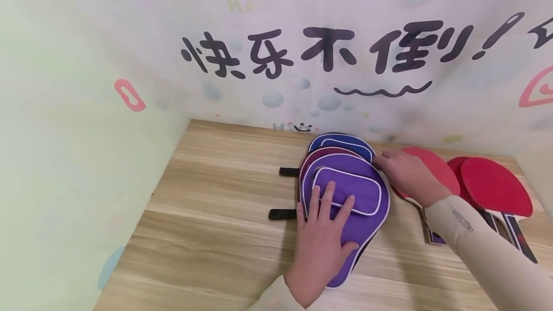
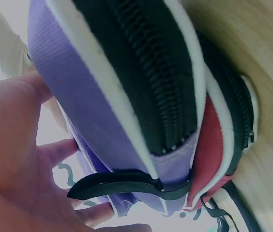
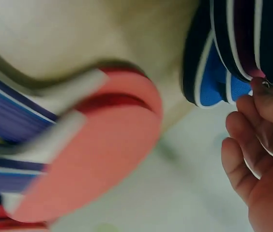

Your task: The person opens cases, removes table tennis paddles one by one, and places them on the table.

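Note:
A purple table tennis paddle case with white piping and a front pocket lies on top of a dark red case. Behind them a blue case shows its rounded end. My left hand rests on the purple case with fingers spread, thumb toward its right edge. At the case's upper right edge, my right hand pinches a small metal zipper pull between thumb and forefinger. The black zipper along the purple case's side is closed where the left wrist view shows it.
Right of the cases lie several red paddles, partly overlapping, one beneath my right forearm. Black strap loops stick out left of the cases. A printed cloth wall stands right behind the wooden tabletop.

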{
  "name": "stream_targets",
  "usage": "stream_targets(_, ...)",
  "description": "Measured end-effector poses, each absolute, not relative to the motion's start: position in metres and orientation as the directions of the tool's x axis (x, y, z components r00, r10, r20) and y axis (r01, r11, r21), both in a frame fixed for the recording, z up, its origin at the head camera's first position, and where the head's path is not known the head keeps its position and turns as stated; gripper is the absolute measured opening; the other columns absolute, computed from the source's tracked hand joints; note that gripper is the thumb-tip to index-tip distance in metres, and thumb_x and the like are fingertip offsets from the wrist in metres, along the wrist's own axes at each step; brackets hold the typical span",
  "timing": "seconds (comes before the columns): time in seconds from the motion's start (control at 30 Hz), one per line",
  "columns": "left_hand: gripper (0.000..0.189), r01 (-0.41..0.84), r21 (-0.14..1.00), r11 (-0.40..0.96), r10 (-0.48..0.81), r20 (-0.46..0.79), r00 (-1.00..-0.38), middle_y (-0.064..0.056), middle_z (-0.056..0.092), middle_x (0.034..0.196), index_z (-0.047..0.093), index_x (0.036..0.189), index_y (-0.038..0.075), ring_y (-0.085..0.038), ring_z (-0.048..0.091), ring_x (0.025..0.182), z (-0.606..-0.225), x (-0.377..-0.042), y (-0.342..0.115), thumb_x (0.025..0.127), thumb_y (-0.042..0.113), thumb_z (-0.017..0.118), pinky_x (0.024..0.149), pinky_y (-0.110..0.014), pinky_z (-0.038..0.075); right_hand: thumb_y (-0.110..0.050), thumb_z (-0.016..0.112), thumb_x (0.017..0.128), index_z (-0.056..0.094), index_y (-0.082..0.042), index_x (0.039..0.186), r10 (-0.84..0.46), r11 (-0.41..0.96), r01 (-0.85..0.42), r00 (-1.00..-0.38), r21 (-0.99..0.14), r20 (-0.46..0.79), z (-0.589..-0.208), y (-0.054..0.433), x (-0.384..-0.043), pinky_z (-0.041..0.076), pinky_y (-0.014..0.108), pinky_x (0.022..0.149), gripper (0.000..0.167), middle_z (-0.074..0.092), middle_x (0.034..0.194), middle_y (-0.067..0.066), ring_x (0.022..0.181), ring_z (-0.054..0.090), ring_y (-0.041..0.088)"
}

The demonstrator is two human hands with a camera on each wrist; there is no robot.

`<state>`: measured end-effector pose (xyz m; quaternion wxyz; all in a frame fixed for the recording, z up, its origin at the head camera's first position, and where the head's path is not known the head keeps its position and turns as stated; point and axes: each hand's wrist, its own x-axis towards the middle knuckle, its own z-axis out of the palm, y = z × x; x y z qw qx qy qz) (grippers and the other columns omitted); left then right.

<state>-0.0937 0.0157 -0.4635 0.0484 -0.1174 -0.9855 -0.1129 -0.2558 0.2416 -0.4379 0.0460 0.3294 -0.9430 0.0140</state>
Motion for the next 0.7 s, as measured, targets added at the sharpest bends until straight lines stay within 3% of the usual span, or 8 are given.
stream_targets(0.17,0.094,0.227,0.232,0.946,0.21,0.097,-0.973,0.0,0.011,0.173,0.025,0.159,0.046,-0.031,0.015,0.16,-0.467,-0.092,0.014,0.081,0.071,0.071,0.114,-0.069,0.036,0.0,0.079,0.08,0.076,-0.011,0.096,-0.609,0.769,-0.637,-0.753,-0.044,0.251,-0.456,0.263,-0.229,0.058,0.042,0.063,0.02,0.062,0.083,0.002,0.073,0.063,0.019)
stream_targets(0.33,0.092,0.233,0.233,0.944,0.207,0.132,-0.969,-0.001,0.012,0.173,0.027,0.159,0.047,-0.032,0.019,0.159,-0.472,-0.09,0.012,0.081,0.072,0.069,0.112,-0.07,0.038,-0.002,0.084,0.075,0.075,-0.01,0.094,-0.576,0.765,-0.64,-0.732,-0.077,0.363,-0.469,0.272,-0.203,0.056,0.039,0.054,0.023,0.057,0.091,0.003,0.07,0.063,0.017)
stream_targets(0.43,0.09,0.237,0.239,0.942,0.202,0.163,-0.966,-0.001,0.014,0.172,0.028,0.158,0.047,-0.031,0.021,0.159,-0.474,-0.09,0.011,0.082,0.073,0.067,0.109,-0.071,0.04,-0.003,0.084,0.077,0.073,-0.01,0.097,-0.539,0.777,-0.62,-0.744,-0.109,0.395,-0.475,0.274,-0.186,0.058,0.038,0.058,0.024,0.061,0.095,0.002,0.074,0.066,0.017)
stream_targets(0.6,0.086,0.236,0.256,0.937,0.197,0.169,-0.966,0.0,0.013,0.173,0.026,0.159,0.048,-0.031,0.021,0.159,-0.474,-0.093,0.011,0.086,0.072,0.063,0.109,-0.073,0.039,0.002,0.083,0.074,0.069,-0.011,0.098,-0.496,0.776,-0.609,-0.751,-0.166,0.435,-0.484,0.27,-0.154,0.057,0.031,0.065,0.031,0.067,0.088,-0.004,0.077,0.066,0.013)
stream_targets(0.7,0.085,0.234,0.264,0.936,0.195,0.166,-0.967,0.0,0.011,0.173,0.024,0.159,0.049,-0.031,0.019,0.159,-0.474,-0.095,0.01,0.087,0.072,0.062,0.109,-0.073,0.039,-0.008,0.073,0.091,0.069,-0.01,0.097,-0.505,0.73,-0.657,-0.704,-0.189,0.5,-0.49,0.266,-0.139,0.054,0.024,0.067,0.008,0.067,0.087,-0.005,0.078,0.066,0.011)
